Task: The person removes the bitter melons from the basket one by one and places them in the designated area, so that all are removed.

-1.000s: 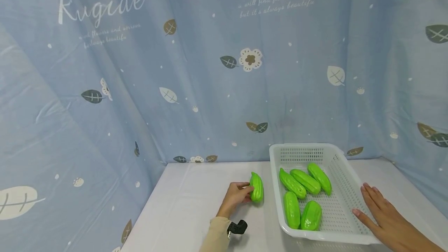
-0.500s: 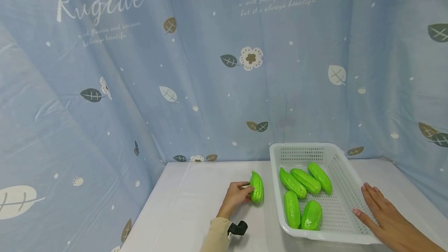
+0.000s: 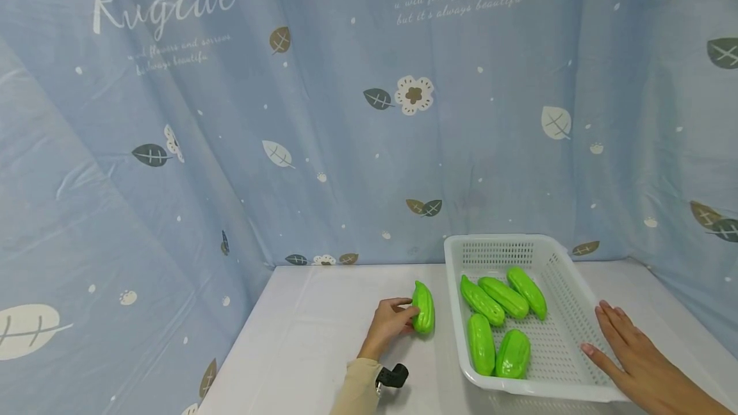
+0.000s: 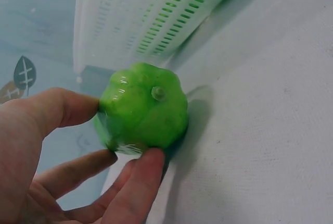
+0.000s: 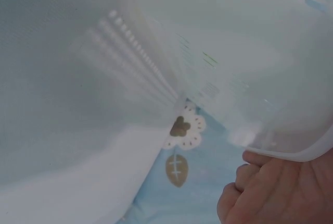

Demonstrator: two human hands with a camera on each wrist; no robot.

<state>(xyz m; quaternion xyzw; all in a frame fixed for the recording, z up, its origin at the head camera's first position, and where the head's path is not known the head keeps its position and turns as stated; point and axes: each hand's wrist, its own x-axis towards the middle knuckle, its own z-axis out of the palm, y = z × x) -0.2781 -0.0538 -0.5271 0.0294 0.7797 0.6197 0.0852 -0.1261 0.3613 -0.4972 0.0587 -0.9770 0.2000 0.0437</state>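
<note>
My left hand (image 3: 387,326) pinches a glossy green ribbed vegetable (image 3: 423,308), shaped like a bitter melon, between thumb and fingers. It lies close over the white table, left of the white plastic basket (image 3: 452,312). From the left wrist, the vegetable (image 4: 145,107) shows its rounded end with a small stem nub, fingertips along its near side. At the basket's right side, my right hand (image 3: 640,357) has straight fingers, the thumb overlapping the rim. In the right wrist view the right hand (image 5: 281,187) is right at the basket rim (image 5: 312,153).
Several matching green vegetables (image 3: 503,298) lie inside the basket, mostly toward its left and back. A blue patterned curtain (image 3: 346,114) hangs behind and beside the white table (image 3: 305,338). On the left wrist sits a black device (image 3: 392,375).
</note>
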